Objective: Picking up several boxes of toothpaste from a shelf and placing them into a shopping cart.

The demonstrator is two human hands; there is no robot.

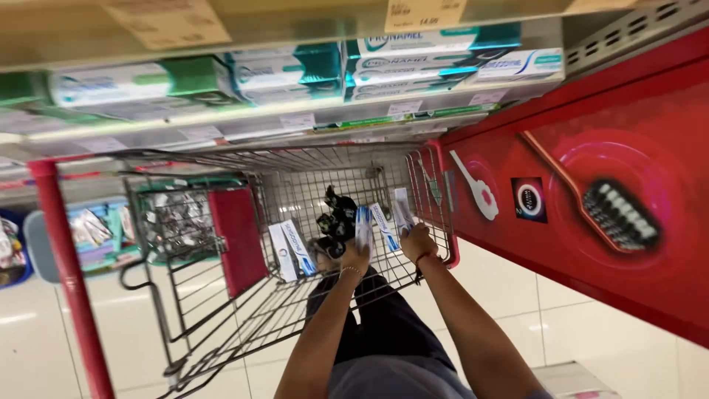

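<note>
The left hand (356, 258) grips 1 upright white-and-blue box (364, 227) above its fingers; the right hand (418, 242) clasps another box (402, 210) inside the cart (432, 185).

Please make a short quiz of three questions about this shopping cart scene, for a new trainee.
1. True or false: both hands are inside the wire cart.
2. What does the left hand hold? A) white and blue box B) bottle C) bag
3. What colour is the display panel beside the cart?

Key:
1. True; the right hand also reaches in.
2. A, a white and blue box.
3. Red.
</note>
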